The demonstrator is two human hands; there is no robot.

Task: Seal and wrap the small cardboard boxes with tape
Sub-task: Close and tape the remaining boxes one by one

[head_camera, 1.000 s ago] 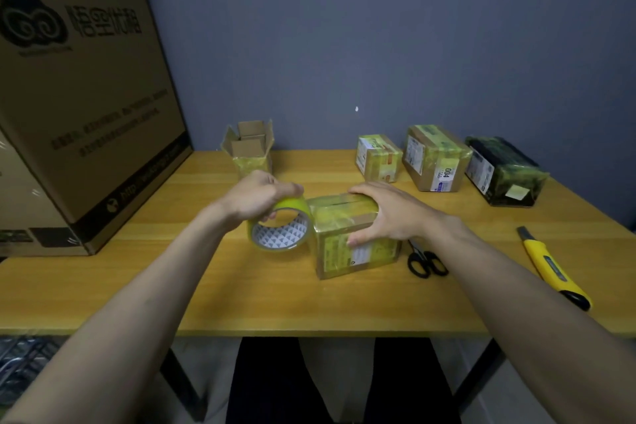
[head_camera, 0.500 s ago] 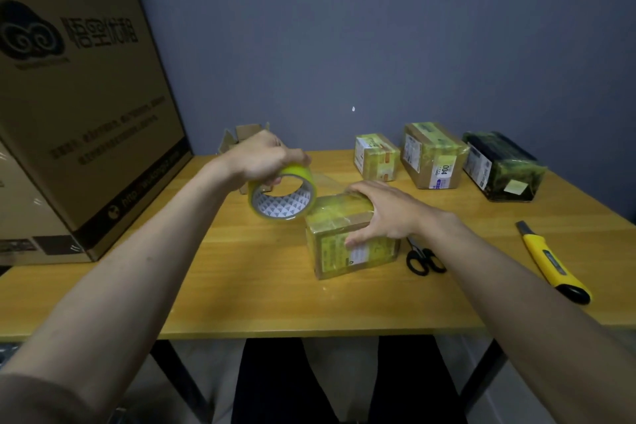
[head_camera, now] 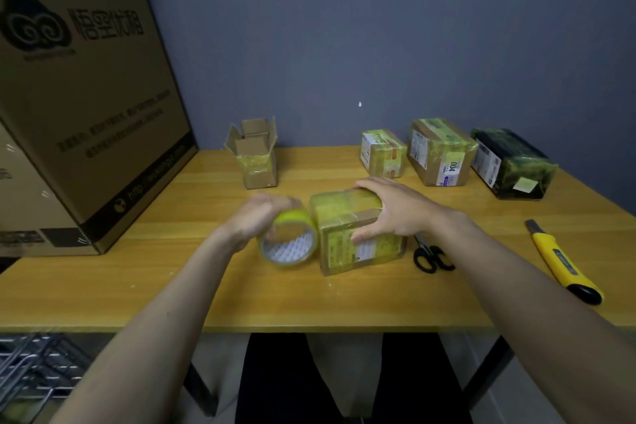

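Left of the small cardboard box [head_camera: 358, 234], close against its side, the left hand [head_camera: 256, 220] grips the tape roll [head_camera: 288, 241] over its rim, fingers curled; the blur hides details. The roll looks light and stiff, best held across its ring. The box sits mid-table, glossy with tape, probably slick and light, so the right hand [head_camera: 395, 208] presses down on top, fingers spread. Right of the box lie scissors [head_camera: 430, 256].

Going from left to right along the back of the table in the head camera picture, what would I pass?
Large cardboard carton → open small box → small taped box → taped box labelled 004 → dark wrapped parcel.
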